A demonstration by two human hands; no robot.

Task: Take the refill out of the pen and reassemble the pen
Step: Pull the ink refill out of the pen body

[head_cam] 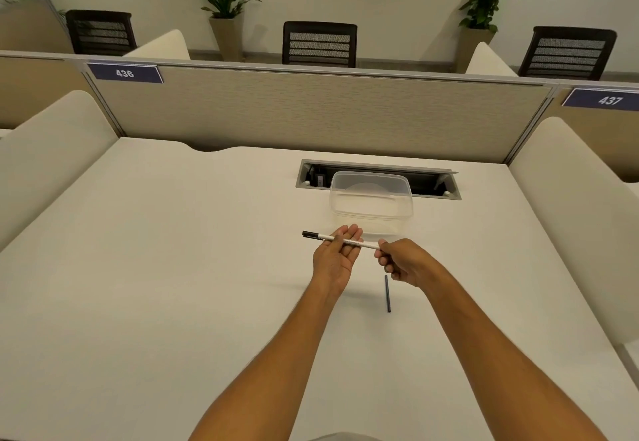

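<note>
The pen (340, 241) is up in the air above the desk (173, 268), lying nearly level between two bare hands, white along the barrel with its black cap end poking out to the left. The left hand (334, 258) is turned palm up beneath it, the fingers fairly straight and only lightly cupped, so the barrel rests across them rather than being squeezed. The right hand (401, 262) has its fingers curled in and pinches the pen's right end at the fingertips; what exactly sits under those fingertips is hidden from where I stand. Just below that hand, flat on the desk and touching neither hand, lies the refill (388, 293), a thin dark stick pointing roughly toward and away from the person. Right behind the hands sits a clear plastic container (371, 200), near enough that the left fingertips overlap its front wall from this angle. Behind the container is a cable slot (435, 183) sunk into the desk with its lid open. A fabric partition (311, 112) closes off the far edge, carrying number plates 436 (124, 73) and 437 (609, 100), and beyond it stand mesh-backed chairs (320, 45) and potted plants (224, 8).
</note>
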